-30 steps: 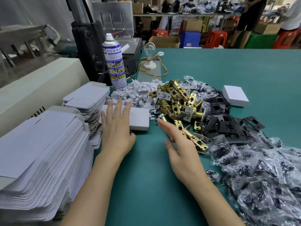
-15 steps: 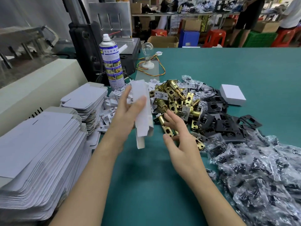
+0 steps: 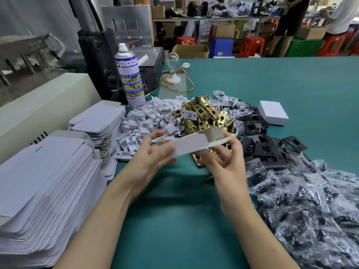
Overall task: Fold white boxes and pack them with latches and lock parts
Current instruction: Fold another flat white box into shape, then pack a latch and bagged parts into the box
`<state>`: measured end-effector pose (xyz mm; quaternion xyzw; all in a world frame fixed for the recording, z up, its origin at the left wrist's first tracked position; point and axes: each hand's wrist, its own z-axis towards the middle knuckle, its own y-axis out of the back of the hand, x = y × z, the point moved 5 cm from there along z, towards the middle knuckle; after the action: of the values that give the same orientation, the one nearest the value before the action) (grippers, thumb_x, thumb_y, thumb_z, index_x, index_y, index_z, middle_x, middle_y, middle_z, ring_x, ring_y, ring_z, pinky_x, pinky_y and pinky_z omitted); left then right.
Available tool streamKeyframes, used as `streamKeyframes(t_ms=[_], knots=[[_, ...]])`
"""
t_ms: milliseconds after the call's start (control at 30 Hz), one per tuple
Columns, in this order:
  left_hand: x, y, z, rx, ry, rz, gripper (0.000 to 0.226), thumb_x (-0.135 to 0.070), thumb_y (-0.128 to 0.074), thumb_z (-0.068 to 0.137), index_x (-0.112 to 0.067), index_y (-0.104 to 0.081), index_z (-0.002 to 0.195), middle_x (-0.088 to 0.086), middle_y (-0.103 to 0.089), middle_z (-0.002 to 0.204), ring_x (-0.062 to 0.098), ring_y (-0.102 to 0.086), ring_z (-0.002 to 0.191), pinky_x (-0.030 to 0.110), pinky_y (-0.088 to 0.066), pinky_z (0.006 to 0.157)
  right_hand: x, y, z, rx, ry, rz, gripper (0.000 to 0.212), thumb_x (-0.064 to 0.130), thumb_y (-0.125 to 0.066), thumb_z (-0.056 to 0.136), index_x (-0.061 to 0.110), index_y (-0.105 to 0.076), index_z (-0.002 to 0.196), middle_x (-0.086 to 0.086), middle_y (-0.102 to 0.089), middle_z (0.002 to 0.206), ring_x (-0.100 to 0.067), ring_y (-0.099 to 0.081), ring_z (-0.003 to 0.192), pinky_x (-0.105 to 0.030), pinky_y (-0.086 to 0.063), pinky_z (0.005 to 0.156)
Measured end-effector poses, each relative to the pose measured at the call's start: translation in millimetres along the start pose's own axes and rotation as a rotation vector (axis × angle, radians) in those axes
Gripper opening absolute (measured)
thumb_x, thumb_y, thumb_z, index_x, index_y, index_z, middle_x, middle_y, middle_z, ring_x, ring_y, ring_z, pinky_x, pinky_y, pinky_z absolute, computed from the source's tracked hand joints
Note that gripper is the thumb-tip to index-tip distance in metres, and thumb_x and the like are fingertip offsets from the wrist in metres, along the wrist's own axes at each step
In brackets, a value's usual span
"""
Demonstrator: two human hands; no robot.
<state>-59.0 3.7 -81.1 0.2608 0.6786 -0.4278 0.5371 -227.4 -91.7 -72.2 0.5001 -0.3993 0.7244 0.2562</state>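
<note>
I hold a white box [image 3: 191, 143] above the green table, one end open with its grey inside showing. My left hand [image 3: 149, 162] grips its left end, my right hand [image 3: 225, 162] its right end. Behind it lies a heap of brass latches [image 3: 202, 115]. A pile of small white plastic parts [image 3: 147, 119] sits to their left. Black strike plates [image 3: 260, 144] lie to the right, with clear bags of black parts [image 3: 310, 206] spread at the near right. A closed white box [image 3: 273, 112] rests beyond the plates.
Two stacks of flat white box blanks [image 3: 38, 181] fill the left side. A spray can [image 3: 129, 76], a light bulb on a base [image 3: 172, 74] and a dark machine [image 3: 108, 55] stand at the back left. People, stools and cartons are beyond the table's far edge.
My left hand picked the white box off the table and raised it. My right hand left the latches and took hold of the box's right end, which now stands open.
</note>
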Motion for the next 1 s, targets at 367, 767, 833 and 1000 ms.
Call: streamKeyframes(t_ms=[367, 767, 833, 1000], knots=[[-1, -14, -8, 0.144, -0.148, 0.512, 0.074, -0.067, -0.081, 0.07, -0.035, -0.061, 0.133, -0.008, -0.07, 0.129, 0.016, -0.065, 0.123, 0.031, -0.053, 0.103, 6, -8, -5, 0.078, 0.061, -0.092, 0.041, 0.041, -0.074, 0.085, 0.024, -0.061, 0.119, 0.001, -0.076, 0.114, -0.013, -0.071, 0.106, -0.022, -0.055, 0.086], [-3, 11, -13, -0.08, -0.281, 0.242, 0.053, -0.032, -0.087, 0.07, -0.017, -0.062, 0.115, 0.002, -0.078, 0.113, 0.015, -0.072, 0.109, 0.024, -0.058, 0.088, 21, 17, 3, -0.179, 0.306, -1.071, 0.024, 0.02, -0.07, 0.094, 0.021, -0.07, 0.118, 0.007, -0.059, 0.109, -0.013, -0.053, 0.111, -0.034, -0.046, 0.098], [0, 7, -15, -0.03, -0.24, 0.317, 0.051, -0.034, -0.087, 0.07, -0.018, -0.062, 0.111, 0.002, -0.076, 0.114, 0.016, -0.072, 0.109, 0.028, -0.059, 0.088, 15, 19, 7, -0.153, 0.234, -1.244, 0.032, 0.026, -0.072, 0.092, 0.019, -0.069, 0.124, 0.001, -0.057, 0.113, -0.02, -0.05, 0.115, -0.04, -0.043, 0.099], [1, -6, -14, 0.071, -0.193, 0.4, 0.052, -0.031, -0.087, 0.074, -0.017, -0.055, 0.113, 0.013, -0.067, 0.122, 0.022, -0.068, 0.111, 0.039, -0.057, 0.095, 8, 16, 11, -0.098, 0.189, -1.355, 0.044, 0.04, -0.073, 0.091, 0.019, -0.067, 0.13, -0.002, -0.057, 0.119, -0.024, -0.045, 0.122, -0.042, -0.036, 0.103]])
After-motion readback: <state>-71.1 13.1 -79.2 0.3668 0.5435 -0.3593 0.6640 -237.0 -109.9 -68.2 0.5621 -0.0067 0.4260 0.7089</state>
